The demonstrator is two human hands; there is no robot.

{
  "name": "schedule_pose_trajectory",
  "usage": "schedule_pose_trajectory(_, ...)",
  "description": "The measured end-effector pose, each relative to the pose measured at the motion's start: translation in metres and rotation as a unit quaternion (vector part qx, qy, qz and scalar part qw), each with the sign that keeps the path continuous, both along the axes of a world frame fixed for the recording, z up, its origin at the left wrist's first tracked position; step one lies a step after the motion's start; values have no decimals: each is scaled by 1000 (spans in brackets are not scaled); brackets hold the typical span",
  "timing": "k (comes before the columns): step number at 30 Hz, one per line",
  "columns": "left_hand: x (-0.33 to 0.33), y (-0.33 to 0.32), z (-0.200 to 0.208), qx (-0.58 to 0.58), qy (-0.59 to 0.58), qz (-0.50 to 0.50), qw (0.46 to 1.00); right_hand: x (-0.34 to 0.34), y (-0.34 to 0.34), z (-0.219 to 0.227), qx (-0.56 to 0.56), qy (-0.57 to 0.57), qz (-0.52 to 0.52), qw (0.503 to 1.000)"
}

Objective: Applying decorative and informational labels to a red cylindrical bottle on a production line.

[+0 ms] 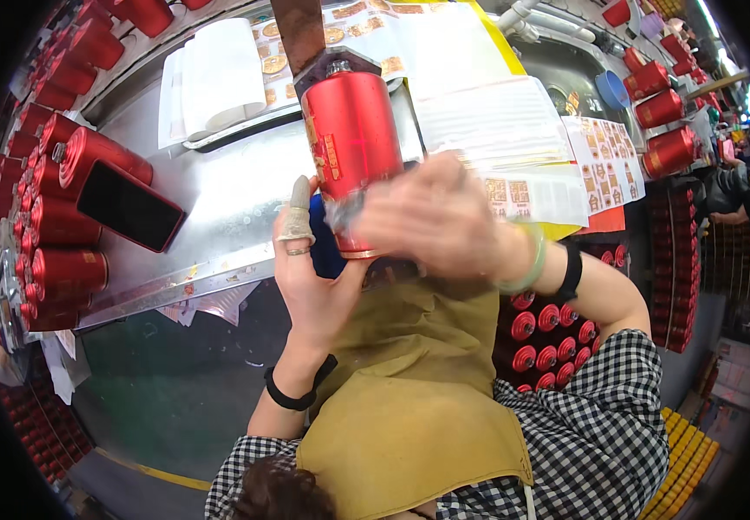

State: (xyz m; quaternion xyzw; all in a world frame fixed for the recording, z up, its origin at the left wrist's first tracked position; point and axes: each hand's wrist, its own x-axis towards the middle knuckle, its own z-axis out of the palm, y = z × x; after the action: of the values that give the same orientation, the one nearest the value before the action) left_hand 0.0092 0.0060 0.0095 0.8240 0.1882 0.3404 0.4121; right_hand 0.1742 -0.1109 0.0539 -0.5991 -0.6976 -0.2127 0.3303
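Note:
A glossy red bottle [356, 130] with gold lettering lies lengthwise before me, its metal neck pointing away against a dark bracket [333, 62]. My left hand [310, 277] holds its near end, thumb at the base and forefinger up along the left side. That forefinger wears a pale finger cot [295, 224], and a ring shows below it. Over the bottle's right side lies my right hand [431, 212], its fingers smeared by motion. A blurred greyish crumpled wad [345, 213] shows at the fingertips against the bottle; whether the fingers grip it cannot be made out.
A black phone [129, 205] leans on stacked red bottles [64, 221] at left. Sheets of gold stickers [604, 160] and white paper [492, 121] lie on the metal table [227, 186]. Beyond are a sink [557, 65] and blue cup [612, 89]. More red bottles [548, 347] stand at right.

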Motion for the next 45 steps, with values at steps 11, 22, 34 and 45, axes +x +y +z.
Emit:
schedule_pose_trajectory(11,-8,12,-13,46,34,-26,998,5,-11,1,24,0,78,997)
schedule_pose_trajectory(22,-9,12,-18,21,42,-44,998,-4,-12,-1,9,-8,24,1000)
schedule_pose_trajectory(34,-3,-13,17,207,68,20,976,-28,-54,15,49,373,-167,911)
schedule_pose_trajectory(45,3,-15,9,271,72,42,959,-47,-56,-1,87,488,-202,845)
